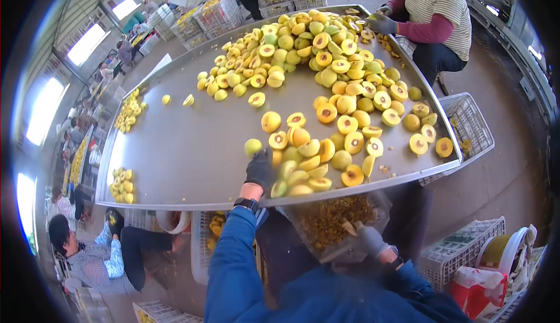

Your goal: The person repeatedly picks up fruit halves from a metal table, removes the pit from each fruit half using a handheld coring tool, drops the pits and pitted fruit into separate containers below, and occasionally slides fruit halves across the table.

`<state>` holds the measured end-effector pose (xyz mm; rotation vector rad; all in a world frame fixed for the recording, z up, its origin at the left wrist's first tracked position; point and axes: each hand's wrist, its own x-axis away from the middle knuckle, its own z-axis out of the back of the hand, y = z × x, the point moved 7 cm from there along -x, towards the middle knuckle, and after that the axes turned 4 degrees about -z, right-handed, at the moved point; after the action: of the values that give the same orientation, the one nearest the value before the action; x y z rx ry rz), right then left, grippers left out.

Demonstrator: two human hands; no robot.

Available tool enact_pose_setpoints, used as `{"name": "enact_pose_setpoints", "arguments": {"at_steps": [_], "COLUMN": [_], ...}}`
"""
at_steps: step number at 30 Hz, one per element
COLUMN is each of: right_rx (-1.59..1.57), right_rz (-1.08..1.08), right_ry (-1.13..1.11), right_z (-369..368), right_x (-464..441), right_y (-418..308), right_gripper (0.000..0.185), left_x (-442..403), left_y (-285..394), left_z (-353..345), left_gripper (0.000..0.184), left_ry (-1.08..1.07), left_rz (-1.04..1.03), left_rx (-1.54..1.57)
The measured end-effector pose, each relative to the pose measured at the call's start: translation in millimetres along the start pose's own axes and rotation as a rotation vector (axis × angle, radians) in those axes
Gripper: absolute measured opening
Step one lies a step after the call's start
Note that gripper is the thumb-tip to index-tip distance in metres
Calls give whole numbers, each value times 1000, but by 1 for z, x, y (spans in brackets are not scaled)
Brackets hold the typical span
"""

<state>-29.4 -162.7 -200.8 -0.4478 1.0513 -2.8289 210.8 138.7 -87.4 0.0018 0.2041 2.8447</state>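
Note:
My left hand (260,168), in a dark glove, rests at the near part of the metal table with its fingers stretched forward. It lies against the left side of a pile of yellow peach halves (309,162), some blurred. A whole greenish peach (252,147) sits just beyond its fingertips. My right hand (370,241), in a grey glove, is below the table edge over a plastic crate (382,209) of brown pits and scraps (335,221). Its fingers are closed around a small tan piece (350,228) whose kind I cannot make out.
A large heap of peaches (303,43) covers the far part of the raised-rim metal table (192,148). Small groups of halves (122,186) lie at its left edge. A co-worker (434,19) sits far right, another person (93,259) lower left. Crates (466,121) stand around.

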Motion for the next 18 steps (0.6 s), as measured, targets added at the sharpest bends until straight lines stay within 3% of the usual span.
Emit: {"name": "enact_pose_setpoints", "arguments": {"at_steps": [3,6,7,10,11,12,13,14,16,17,18], "right_rx": [-173,-242,-249,-218,-202,-108,0,-61,-160,-174,-194], "right_rz": [-122,-144,-133,18,79,65,6,128,52,91,142], "right_ry": [-10,-55,-37,100,154,112,105,160,127,144,148], "right_z": [-11,5,5,2,-3,45,33,45,70,80,91], "right_x": [3,0,2,3,10,23,20,23,21,19,19], "right_y": [16,-3,-2,22,29,-18,-5,-23,-69,-94,-118], "right_gripper": [40,39,37,30,29,24,28,30,28,28,27], "left_x": [-13,-20,-18,-1,20,30,50,70,98,115,125], "left_y": [12,-10,-15,-35,-23,-38,-26,-10,23,40,47], "left_z": [5,-11,-10,8,32,18,27,45,59,77,73], "left_gripper": [67,67,59,45,41,44,44,45,44,40,45], "left_ry": [-201,-104,-20,167,-11,6,27,62,181,218,293], "left_rz": [68,3,-73,-171,204,255,243,236,197,103,80], "left_rx": [-88,-89,-82,258,794,1115,1366,1617,1781,1323,1227]}}
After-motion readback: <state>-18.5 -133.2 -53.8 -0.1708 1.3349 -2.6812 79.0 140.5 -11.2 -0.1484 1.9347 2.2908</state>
